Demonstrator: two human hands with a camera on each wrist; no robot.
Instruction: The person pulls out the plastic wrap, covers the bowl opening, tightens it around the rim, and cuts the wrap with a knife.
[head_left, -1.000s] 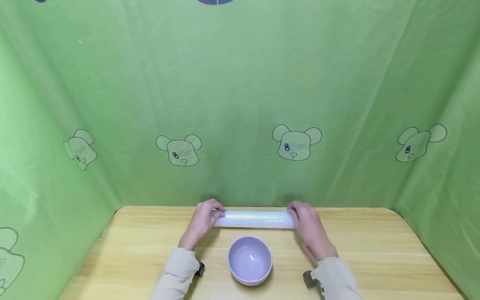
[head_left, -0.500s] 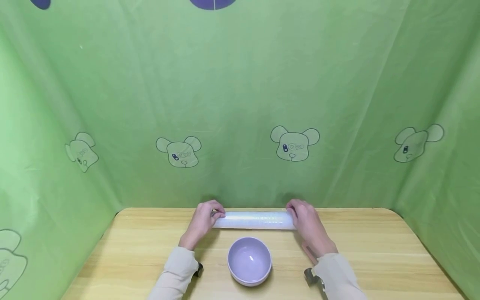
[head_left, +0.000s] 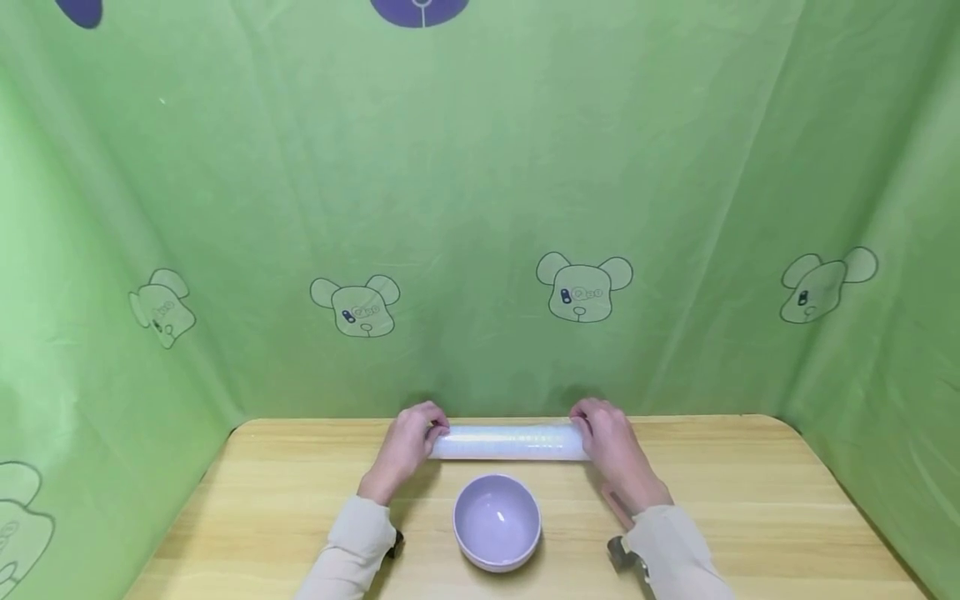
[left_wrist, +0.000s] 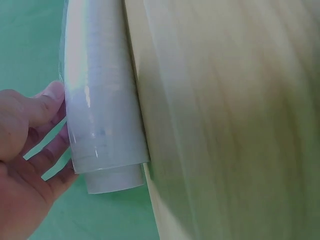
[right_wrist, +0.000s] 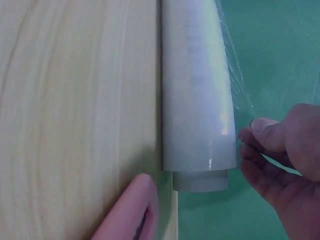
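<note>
A roll of plastic wrap (head_left: 510, 442) lies crosswise at the table's far edge. My left hand (head_left: 406, 442) is at its left end; in the left wrist view the thumb (left_wrist: 49, 102) meets the film's loose edge, with fingers behind it. At the other end my right hand (head_left: 611, 437) pinches a corner of thin film between thumb and forefinger, and in the right wrist view a narrow strip of clear film (right_wrist: 235, 75) stands off the roll. A lilac bowl (head_left: 497, 522) sits upright on the near side of the roll, between my forearms.
A pink tool with a rounded end and a slot (right_wrist: 131, 207) lies by my right wrist, partly covered; its kind is unclear. Green fabric (head_left: 480, 208) with bear-head prints walls the back and sides of the wooden table (head_left: 300, 475).
The head view has tilted slightly upward, so everything sits a little differently in the picture. Both hands stay at the roll's ends, and roll and bowl keep their places.
</note>
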